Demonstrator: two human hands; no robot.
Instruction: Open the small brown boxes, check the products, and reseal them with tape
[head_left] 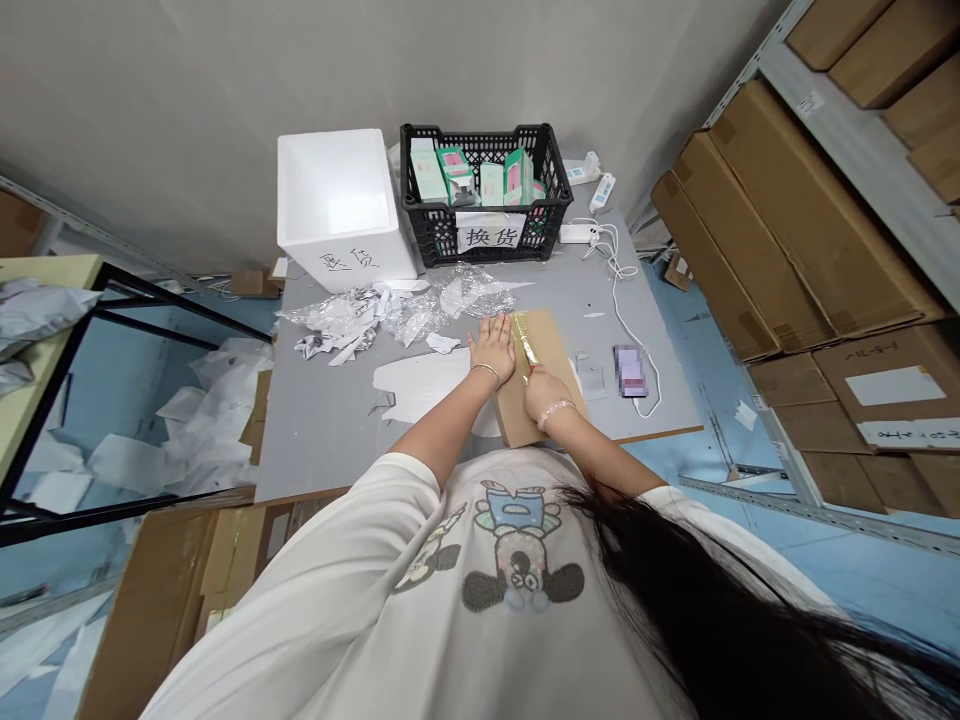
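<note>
The left hand [493, 350] lies flat with its fingers stretched forward along the left side of a brown cardboard box [559, 350], while the right hand [547, 395] is closed around a small red tool [532, 368], mostly hidden by the fingers. The box lies under both hands on a grey table [322, 420], a shiny strip of tape [524, 338] running along its top just ahead of the right hand. Left of the left hand lies a white sheet [420, 390], with crumpled paper [352, 335] farther left. Beyond the hands stand a white foam box [397, 245] and a black crate [435, 240] holding cartons [428, 175]. Well right of the right hand lies a phone [631, 370] on a white cable [616, 300].
</note>
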